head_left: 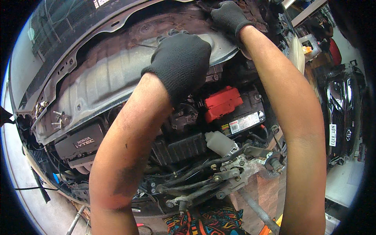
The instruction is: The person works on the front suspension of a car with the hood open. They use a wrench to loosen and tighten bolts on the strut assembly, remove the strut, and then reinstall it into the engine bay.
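Both hands wear black knit gloves. My left hand [182, 58] is over the grey metal cowl panel [98, 78], its fingers bent; what they close on is hidden behind the back of the hand. A thin dark line on the panel runs leftward from beside those fingers. Farther right, my right hand [229, 17] is closed at the far end of the cowl recess [164, 21], with a dark slim shape by its fingers that I cannot make out. Nearer me, a wiper linkage [235, 172] with its motor [220, 143] lies across the front of the engine bay.
Below my hands are a car battery [246, 117] with a red terminal cover [223, 103] and a black engine cover [80, 141]. The windshield [62, 35] rises at the far left. A detached black front grille [342, 113] stands at the right.
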`<state>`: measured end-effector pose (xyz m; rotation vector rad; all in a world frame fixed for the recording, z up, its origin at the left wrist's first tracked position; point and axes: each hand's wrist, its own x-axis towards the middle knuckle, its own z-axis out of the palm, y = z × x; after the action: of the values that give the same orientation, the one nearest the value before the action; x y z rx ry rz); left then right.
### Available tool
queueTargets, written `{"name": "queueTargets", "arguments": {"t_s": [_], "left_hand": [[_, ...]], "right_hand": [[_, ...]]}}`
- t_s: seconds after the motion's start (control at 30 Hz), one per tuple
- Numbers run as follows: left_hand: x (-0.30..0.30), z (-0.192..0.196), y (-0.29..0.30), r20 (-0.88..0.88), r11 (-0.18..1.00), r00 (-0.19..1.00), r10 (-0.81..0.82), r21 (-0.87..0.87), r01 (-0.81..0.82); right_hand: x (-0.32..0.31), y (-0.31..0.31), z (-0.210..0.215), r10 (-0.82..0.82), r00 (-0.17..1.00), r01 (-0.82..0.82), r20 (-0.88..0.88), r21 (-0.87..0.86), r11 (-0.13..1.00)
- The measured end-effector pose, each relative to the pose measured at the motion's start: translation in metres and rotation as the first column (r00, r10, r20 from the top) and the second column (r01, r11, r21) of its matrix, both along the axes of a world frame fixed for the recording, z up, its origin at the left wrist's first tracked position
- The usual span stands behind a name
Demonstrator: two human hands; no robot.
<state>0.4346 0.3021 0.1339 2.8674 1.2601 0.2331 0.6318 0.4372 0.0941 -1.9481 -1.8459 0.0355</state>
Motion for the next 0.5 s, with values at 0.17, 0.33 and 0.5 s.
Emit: {"name": "queueTargets", "arguments": {"t_s": [0.17, 0.33, 0.5], "left_hand": [[0.004, 0.003, 0.001, -0.019, 1.000, 1.000, -0.013, -0.018, 0.013], [0.001, 0.000, 0.003, -0.037, 0.999, 0.999, 0.001, -0.052, -0.003], [0.005, 0.004, 0.002, -0.078, 0.998, 0.997, 0.011, -0.055, -0.015]], "right_hand": [[0.000, 0.003, 0.001, -0.015, 0.999, 0.016, 0.038, -0.047, 0.999], [-0.019, -0.002, 0.005, -0.055, 0.998, 0.052, -0.035, -0.082, 0.995], [-0.009, 0.006, -0.004, 0.039, 0.982, -0.025, 0.186, -0.079, 0.997]]}}
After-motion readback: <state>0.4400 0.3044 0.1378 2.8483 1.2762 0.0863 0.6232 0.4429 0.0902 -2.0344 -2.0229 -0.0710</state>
